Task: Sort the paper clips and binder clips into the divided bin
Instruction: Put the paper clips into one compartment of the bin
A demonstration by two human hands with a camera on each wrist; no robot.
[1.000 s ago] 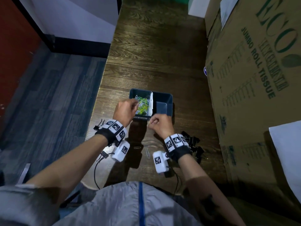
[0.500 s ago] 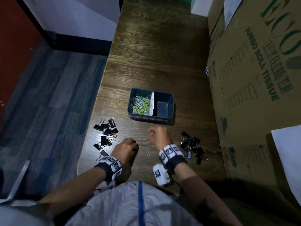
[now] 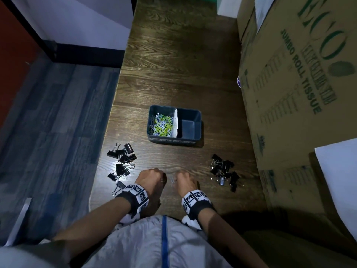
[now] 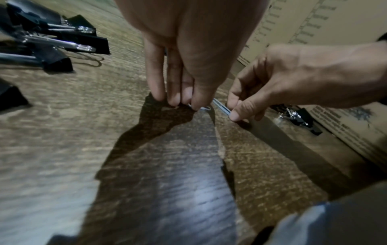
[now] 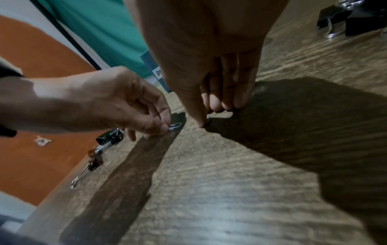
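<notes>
Both hands dropped from bin to tabletop's near edge; left hand and right hand fingers each pinching a flat paper clip, which I reckon could slip.

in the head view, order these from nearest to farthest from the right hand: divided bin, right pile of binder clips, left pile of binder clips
From the right hand:
1. Right pile of binder clips, just off to its right.
2. Left pile of binder clips, past the left hand, near the table's left edge.
3. Divided bin, farther up the table, centred.
Items 2 and 3 are fairly close.
</notes>
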